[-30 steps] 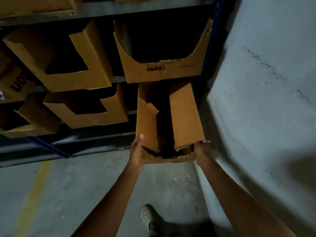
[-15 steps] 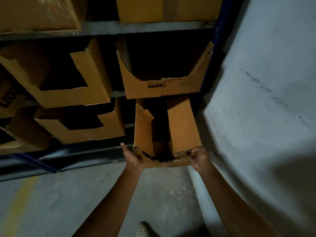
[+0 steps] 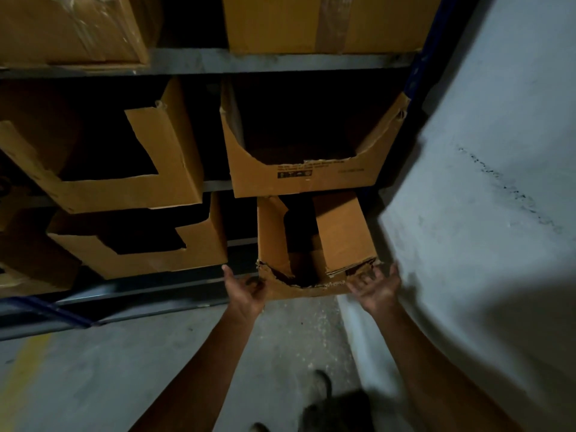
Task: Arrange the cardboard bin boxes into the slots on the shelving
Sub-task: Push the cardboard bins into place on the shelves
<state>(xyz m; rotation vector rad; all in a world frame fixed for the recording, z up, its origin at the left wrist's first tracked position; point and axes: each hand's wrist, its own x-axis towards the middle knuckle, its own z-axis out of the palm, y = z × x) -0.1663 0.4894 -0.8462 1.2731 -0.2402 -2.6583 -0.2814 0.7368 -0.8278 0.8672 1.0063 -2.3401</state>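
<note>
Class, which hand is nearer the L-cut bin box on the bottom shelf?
Left. The left hand sits just right of that bin box; the right hand is beyond the torn box.
</note>
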